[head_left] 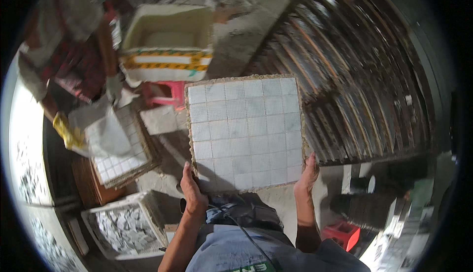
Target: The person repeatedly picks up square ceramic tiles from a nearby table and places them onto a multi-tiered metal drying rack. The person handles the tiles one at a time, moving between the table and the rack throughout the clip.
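I have both hands gripping the panel (246, 131) by its lower side edges — the left hand (193, 193) at one, the right hand (306, 176) at the other, most fingers hidden beneath. The panel sits level-looking in front of the torso, gridded with pale squares inside a rough border. Beyond its upper left I see a white tub (167, 60) banded with yellow-and-black tape, its pale inner walls and floor showing. A red stool (172, 94) stands just by it. At my lower left a white crate (152, 217) holds a heap of grey-white shards (120, 230). Above that crate, a co-worker's yellow glove (68, 131) is beside a stack of tiled boards (118, 158) — a white sheet (112, 134) partly covers it.
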`<state>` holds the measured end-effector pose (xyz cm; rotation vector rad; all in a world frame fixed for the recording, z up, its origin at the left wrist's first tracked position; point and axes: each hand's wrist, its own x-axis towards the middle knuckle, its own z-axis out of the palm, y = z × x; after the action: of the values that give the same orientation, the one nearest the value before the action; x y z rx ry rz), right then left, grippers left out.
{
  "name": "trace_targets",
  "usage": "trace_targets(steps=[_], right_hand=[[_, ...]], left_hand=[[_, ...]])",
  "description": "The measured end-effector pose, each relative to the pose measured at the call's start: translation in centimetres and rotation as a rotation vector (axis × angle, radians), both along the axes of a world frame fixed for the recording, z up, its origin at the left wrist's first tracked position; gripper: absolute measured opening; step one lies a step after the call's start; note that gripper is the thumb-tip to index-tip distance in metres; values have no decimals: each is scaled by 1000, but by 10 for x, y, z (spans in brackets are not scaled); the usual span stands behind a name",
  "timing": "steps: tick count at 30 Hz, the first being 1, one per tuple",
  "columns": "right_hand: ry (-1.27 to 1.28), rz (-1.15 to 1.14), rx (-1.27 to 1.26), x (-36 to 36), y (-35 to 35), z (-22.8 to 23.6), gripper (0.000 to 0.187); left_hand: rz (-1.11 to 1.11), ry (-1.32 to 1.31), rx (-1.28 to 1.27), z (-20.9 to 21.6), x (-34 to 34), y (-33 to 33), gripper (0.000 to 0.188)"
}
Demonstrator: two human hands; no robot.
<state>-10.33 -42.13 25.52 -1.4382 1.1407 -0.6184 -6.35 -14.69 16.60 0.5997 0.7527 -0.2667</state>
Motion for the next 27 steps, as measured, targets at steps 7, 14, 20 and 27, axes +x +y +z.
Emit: trace_targets(steps=[7, 14, 20, 27], right_hand=[[-97, -86, -67, -55, -102, 12, 62], [87, -144, -86, -96, -135, 32, 58], [-43, -229, -207, -148, -101, 29, 41], [-320, -620, -64, -159, -67, 85, 43]], left_hand=[[-354, -72, 56, 59, -6, -90, 28], [-384, -310, 258, 71, -24, -127, 28], [-430, -575, 404, 108, -2, -133, 29], [-498, -577, 411, 171, 38, -180, 34]])
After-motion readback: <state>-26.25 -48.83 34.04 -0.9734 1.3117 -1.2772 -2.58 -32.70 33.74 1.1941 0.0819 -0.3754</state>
